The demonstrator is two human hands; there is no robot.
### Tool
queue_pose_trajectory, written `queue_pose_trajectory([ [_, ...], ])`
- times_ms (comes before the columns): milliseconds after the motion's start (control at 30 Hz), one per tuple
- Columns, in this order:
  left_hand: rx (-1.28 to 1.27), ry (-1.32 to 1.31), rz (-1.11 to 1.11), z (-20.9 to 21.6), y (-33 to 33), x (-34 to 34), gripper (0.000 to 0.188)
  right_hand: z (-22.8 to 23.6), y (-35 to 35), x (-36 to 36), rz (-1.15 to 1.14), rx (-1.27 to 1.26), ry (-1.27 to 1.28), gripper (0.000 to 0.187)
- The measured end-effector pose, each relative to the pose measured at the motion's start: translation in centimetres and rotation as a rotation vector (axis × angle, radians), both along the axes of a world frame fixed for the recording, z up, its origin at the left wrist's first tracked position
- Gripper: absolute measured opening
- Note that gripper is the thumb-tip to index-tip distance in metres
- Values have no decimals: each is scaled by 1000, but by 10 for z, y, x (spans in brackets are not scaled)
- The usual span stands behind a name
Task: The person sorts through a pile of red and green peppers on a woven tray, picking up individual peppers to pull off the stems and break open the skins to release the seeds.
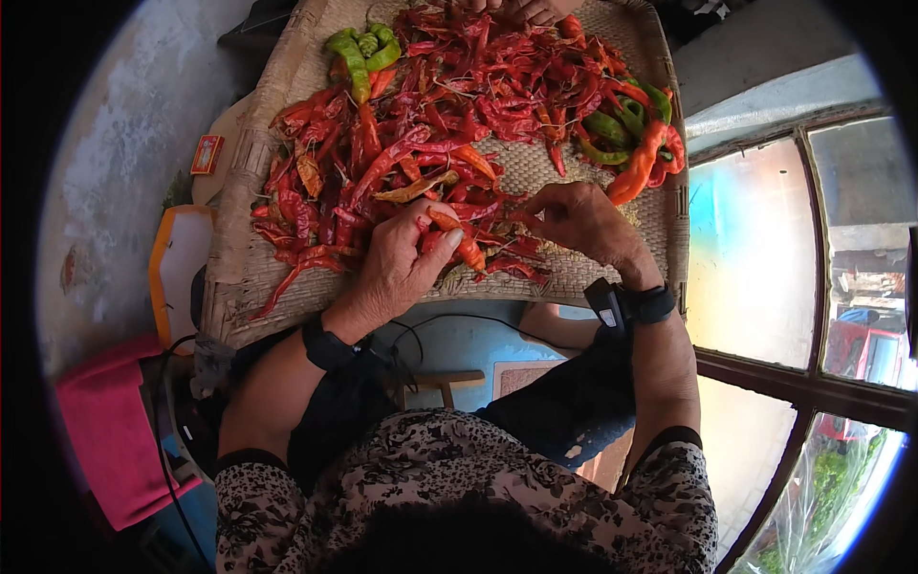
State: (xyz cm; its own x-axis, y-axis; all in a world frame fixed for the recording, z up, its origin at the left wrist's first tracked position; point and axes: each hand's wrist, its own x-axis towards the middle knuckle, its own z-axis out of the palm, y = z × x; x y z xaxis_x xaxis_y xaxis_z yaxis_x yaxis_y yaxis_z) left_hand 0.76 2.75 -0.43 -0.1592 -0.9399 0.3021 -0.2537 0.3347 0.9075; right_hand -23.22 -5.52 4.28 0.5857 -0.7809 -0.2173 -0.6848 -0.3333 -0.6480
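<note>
My left hand (400, 256) is closed around red chili peppers (469, 251) at the near side of a woven tray (529, 165). Thumb and fingers press together on them, and one tip sticks out to the right. Just to the right, my right hand (585, 224) hovers over the weave with its fingers curled into a pinch. Whatever lies between those fingertips is hidden. A wide heap of dried red chilies (478, 81) covers much of the tray, some of them touching my left hand.
Fresh green peppers (359, 59) lie at the far left of the tray; green and orange peppers (643, 163) lie at its right. Another person's hands (535, 10) reach in at the far edge. A window (755, 249) stands on the right, a pink cloth (113, 440) at lower left.
</note>
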Motion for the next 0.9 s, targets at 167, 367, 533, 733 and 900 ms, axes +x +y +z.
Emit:
queue_pose_trajectory([
  [167, 35, -8, -6, -1, 0, -2, 13, 11, -16, -34, -116, 148, -78, 13],
  [367, -14, 9, 0, 0, 2, -1, 13, 5, -22, -37, -471, -376, -495, 46],
  [533, 4, 36, 29, 3, 4, 1, 12, -8, 38, 11, 214, -357, 64, 47],
  [733, 4, 55, 33, 3, 5, 2, 11, -32, 31, 19, 157, -289, -39, 34],
  [900, -24, 42, 50, 2, 2, 2, 12, -30, 0, 2, -113, -426, -110, 20],
])
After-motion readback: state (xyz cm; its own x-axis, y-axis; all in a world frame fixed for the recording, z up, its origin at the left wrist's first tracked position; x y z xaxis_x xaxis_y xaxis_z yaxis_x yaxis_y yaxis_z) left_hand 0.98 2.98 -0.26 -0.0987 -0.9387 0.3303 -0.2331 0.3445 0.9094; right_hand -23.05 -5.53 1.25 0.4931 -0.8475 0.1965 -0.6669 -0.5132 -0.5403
